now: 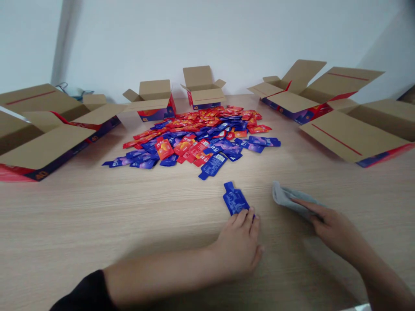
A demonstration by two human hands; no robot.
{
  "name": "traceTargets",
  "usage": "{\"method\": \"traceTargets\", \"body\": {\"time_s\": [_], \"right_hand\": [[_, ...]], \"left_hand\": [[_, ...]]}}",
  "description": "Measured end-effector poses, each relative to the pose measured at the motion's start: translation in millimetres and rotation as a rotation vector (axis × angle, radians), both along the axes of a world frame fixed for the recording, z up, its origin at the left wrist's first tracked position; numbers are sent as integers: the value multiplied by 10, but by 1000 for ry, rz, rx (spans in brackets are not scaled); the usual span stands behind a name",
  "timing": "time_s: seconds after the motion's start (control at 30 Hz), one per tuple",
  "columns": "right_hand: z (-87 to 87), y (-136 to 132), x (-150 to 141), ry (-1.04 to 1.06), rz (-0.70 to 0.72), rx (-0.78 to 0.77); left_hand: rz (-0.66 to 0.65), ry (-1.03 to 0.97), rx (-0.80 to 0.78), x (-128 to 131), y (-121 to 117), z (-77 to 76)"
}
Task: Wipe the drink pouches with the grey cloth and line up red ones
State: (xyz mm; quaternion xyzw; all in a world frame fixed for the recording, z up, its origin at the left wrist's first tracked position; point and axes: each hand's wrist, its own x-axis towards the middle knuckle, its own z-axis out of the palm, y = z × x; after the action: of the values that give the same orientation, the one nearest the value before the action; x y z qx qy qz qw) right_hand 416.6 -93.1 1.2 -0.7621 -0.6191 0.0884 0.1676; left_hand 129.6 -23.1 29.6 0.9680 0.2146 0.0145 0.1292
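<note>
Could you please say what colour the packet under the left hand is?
The packet is blue with paler print, best seen in the head view.

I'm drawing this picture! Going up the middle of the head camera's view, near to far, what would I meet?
Left hand → blue packet at its fingertips → pile of red and blue packets → open cardboard box → white wall.

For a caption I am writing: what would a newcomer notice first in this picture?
The heap of red and blue sachets mid-table, with open boxes left, right and behind, stands out first. Nearer, the left hand touches one blue sachet while the right hand holds what looks like a grey cloth.
</note>
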Motion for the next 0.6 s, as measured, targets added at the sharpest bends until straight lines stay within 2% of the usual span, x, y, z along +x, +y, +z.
{"method": "traceTargets", "body": {"time_s": [0.07,0.13,0.2,0.27,0.37,0.43,0.53,0.6], "right_hand": [[13,22,-119,-96,-43,-8],[48,48,-237,-164,-85,-9],[83,68,-317,-208,-107,-18],[99,79,-346,-244,-137,-32],[100,82,-312,-274,-167,-53],[123,102,-278,-268,-174,-63],[232,216,-353,-227,-219,-40],[321,354,-596,-162,-228,65]], "left_hand": [[-40,-92,-54,-170,153,150],[-75,-172,-19,-345,423,225],[-124,-166,23,-504,661,178],[-157,-80,50,-618,755,30],[45,-22,148,-699,621,-211],[199,-7,204,-728,454,-291],[376,10,257,-808,254,-284],[429,8,272,-886,183,-253]]}}
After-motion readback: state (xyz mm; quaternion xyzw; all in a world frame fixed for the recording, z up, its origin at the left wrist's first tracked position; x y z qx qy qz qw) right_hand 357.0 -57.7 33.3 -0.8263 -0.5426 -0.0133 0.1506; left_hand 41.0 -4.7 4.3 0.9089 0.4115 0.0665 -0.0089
